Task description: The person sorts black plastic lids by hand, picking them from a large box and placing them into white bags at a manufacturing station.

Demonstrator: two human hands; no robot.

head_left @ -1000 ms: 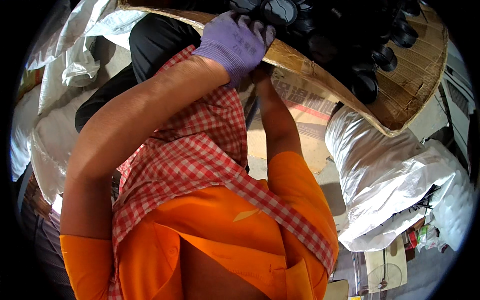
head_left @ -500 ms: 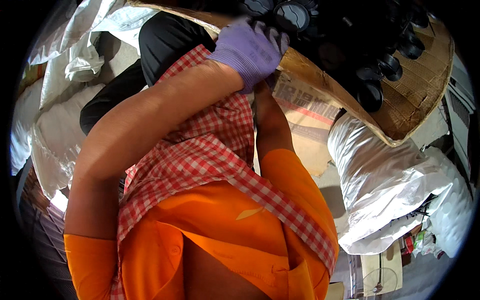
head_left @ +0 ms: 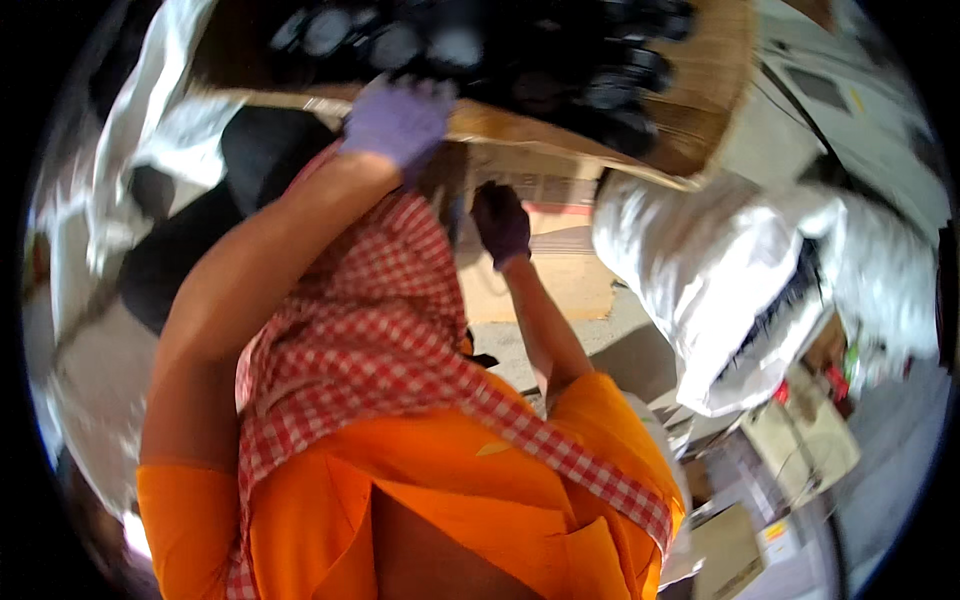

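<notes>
A cardboard box [head_left: 715,90] full of black, round-ended plastic pieces [head_left: 455,48] stands at the top of the head view. My left hand [head_left: 395,125], in a purple knitted glove, hooks its fingers over the near rim of this box and grips it. My right hand [head_left: 500,222], in a glove darkened by shadow, is lower and to the right, in front of a printed cardboard panel [head_left: 565,270]. Its fingers are curled closed; what they hold, if anything, is too dark and blurred to make out.
White woven sacks [head_left: 660,240] stand on the right, one gaping with dark thin pieces inside. White sheeting [head_left: 150,95] hangs at the left beside my dark-trousered leg [head_left: 265,160]. A beige fan-like appliance [head_left: 800,445] and cartons [head_left: 728,550] are at lower right.
The view has shifted, so the box appears farther left and higher. My right hand, earlier hidden behind the left, has come apart from it toward me and right. The left stays at the rim.
</notes>
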